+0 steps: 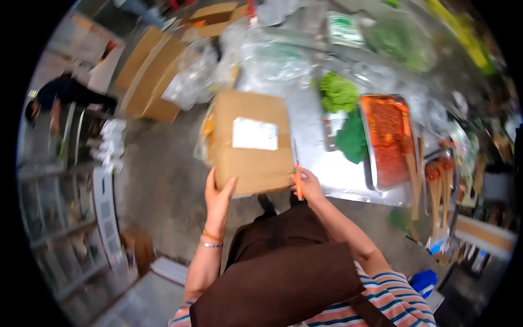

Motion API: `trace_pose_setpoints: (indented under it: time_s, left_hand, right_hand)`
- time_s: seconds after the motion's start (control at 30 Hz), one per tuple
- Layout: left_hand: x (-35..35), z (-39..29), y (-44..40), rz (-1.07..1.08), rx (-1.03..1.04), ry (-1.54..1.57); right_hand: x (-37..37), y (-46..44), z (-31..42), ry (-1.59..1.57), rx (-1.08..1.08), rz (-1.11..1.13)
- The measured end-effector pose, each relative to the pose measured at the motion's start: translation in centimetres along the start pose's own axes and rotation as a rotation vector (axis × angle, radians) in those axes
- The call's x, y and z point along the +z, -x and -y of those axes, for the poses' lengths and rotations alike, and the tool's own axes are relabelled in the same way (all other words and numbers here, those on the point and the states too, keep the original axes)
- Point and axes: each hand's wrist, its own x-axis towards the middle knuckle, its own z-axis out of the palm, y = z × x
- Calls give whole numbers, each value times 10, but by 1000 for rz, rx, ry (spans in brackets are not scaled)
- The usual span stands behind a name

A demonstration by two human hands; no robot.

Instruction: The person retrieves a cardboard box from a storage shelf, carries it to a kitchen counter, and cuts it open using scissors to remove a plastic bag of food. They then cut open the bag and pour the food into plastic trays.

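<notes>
A taped brown cardboard box (pixel 253 103) with a white label (pixel 254 134) is in front of me, over the left edge of the metal table. My left hand (pixel 218 192) grips the box's near left corner, thumb on its side and fingers partly hidden by it. My right hand (pixel 309 185) is closed around the orange handle of a knife (pixel 298 182) at the near right corner. Its thin blade points away from me along the box's right side. Whether these fingers also press on the box, I cannot tell.
Right of the box, the metal table (pixel 321 171) bears leafy lettuce (pixel 338 91), a green cloth-like item (pixel 352 139) and a tray of red food (pixel 371 169). Wooden skewers (pixel 436 201) stand farther right. Plastic bags (pixel 272 57) and open cartons (pixel 147 76) lie beyond. A person (pixel 71 90) bends at far left.
</notes>
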Motion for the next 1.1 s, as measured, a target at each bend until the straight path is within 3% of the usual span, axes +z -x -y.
trace_pose_setpoints:
  time_s: [0.03,0.1,0.2,0.33,0.4,0.47,0.53,0.6,0.67,0.73,0.87,1.1]
  left_hand:
    - [-3,-13,1,-17,99,-132]
    - [4,-35,7,-154,292,-704]
    - [26,-17,15,-136,319,-798]
    - [58,-26,28,-111,229,-688]
    - [58,-27,24,-90,421,-749]
    - [59,-18,19,-52,409,-621]
    - [61,-15,17,-2,391,-482]
    - [66,-18,17,61,339,-376]
    - [69,-16,16,76,339,-349]
    - [72,-22,16,106,332,-408]
    - [85,-25,11,133,430,-519]
    - [106,-15,15,243,393,-362]
  right_hand:
    - [9,15,16,-160,83,85]
    - [23,21,21,-333,185,170]
    - [11,25,14,-361,101,168]
    - [-25,40,22,-394,191,172]
    - [-37,49,29,-367,154,183]
    - [-51,60,44,-322,-20,303]
    - [-58,78,68,-209,-83,268]
    - [-70,95,92,-418,22,397]
    - [-76,113,108,-371,-28,428]
    - [-83,127,117,-507,-41,676]
    - [-84,140,140,-607,190,671]
    - [-104,143,139,-629,122,627]
